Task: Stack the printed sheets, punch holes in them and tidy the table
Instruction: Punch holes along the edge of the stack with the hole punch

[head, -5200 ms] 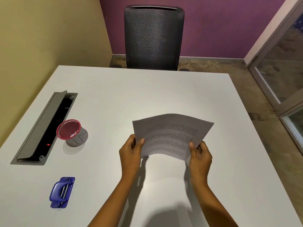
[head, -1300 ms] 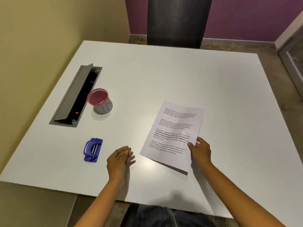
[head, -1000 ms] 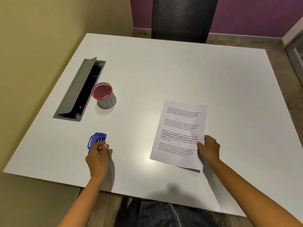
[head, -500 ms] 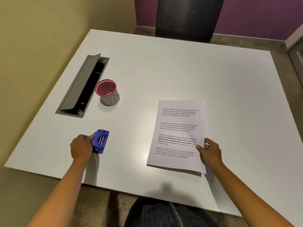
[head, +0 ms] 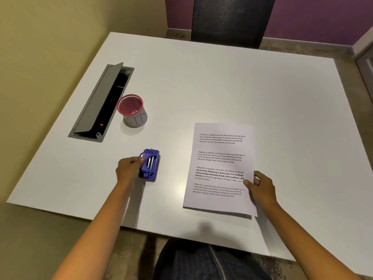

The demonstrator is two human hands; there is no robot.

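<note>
Left hand (head: 129,168) gripping blue hole punch (head: 149,165) on tabletop (head: 222,87), fingers curled around its left side. Right hand (head: 260,186) pinching printed sheets (head: 220,164) at right edge, flat, right of punch.

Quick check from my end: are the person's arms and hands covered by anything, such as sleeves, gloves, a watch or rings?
Nothing visible is worn. The left hand and right hand are gloveless, both forearms are bare to the bottom edge of the frame, with no sleeve, watch or bracelet showing. No ring can be made out on the visible fingers.
</note>
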